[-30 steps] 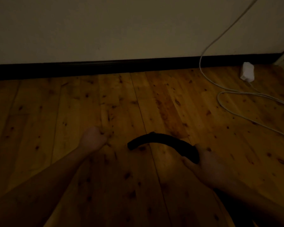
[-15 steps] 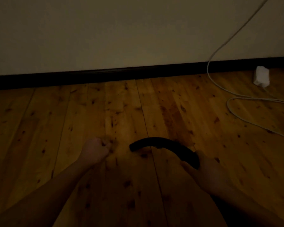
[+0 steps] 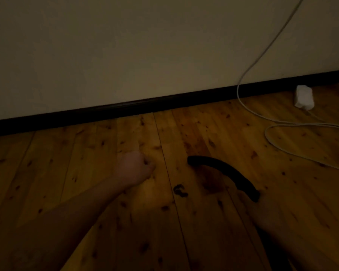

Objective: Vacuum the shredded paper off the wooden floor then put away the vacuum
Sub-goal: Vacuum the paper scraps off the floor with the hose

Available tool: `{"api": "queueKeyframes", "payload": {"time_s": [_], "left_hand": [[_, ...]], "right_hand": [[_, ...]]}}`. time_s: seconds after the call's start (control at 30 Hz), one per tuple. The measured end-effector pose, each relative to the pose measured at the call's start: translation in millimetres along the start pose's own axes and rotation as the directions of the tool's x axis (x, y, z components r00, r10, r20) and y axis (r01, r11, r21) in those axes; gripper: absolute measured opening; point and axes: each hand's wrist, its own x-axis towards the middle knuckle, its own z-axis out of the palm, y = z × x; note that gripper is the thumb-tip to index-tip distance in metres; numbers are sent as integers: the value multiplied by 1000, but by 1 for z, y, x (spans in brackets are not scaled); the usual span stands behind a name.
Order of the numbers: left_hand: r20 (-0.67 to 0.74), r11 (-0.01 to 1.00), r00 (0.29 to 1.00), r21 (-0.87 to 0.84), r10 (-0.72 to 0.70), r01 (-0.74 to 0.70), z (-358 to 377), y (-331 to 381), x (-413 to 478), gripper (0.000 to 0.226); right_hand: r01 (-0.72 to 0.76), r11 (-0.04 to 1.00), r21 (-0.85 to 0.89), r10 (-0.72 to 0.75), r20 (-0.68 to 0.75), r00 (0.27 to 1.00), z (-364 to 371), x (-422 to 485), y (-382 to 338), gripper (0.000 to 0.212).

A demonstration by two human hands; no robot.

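Wooden floor (image 3: 125, 212): white cable (image 3: 282, 126), adapter (image 3: 304, 97).

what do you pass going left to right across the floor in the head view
left hand → small dark curled scrap → black curved vacuum tube → right hand gripping the tube's end → white adapter; the white cable is left out because it spans too much.

The room is very dim, with a warm amber cast. The wooden floor (image 3: 184, 133) is brightest mid-frame and sinks to near black at the lower corners. My left hand (image 3: 134, 167) is a soft, dull shape. My right hand (image 3: 266, 212), gripping the black hose (image 3: 223, 169), nearly merges with shadow. The wall (image 3: 125, 55) is murky grey. Detail is soft and grainy, and the skirting board (image 3: 164, 102) slants across the frame.
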Motion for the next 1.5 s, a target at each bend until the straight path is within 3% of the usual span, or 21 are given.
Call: {"api": "queueKeyframes", "payload": {"time_s": [0.07,0.17,0.5,0.7,0.9,1.1,1.33,1.5], "left_hand": [[-10,999,1000,-27,27,-27,0,11,9,38],[-10,998,998,-23,65,-66,2,19,18,12],[12,995,997,-77,72,-71,24,24,58,59],[86,974,986,-193,141,-122,41,30,68,59],[91,961,983,-240,162,-136,50,31,74,58],[48,974,984,-157,173,-163,40,16,76,58],[22,985,992,-129,122,-119,19,-22,61,52],[24,995,999,-93,39,-37,7,-48,53,72]], "right_hand": [[-27,999,37,28,-18,999,-2,8,1,43],[-48,994,100,51,-30,998,-6,21,-1,45],[-48,995,90,50,-22,999,2,69,-42,57],[-100,985,144,95,39,995,-15,91,-63,54],[-96,980,174,105,-45,993,-28,123,-104,53],[-119,988,98,126,-66,990,13,145,-121,52],[36,990,135,-26,-75,997,74,151,-157,32],[10,987,159,11,-133,991,99,158,-182,47]]}}
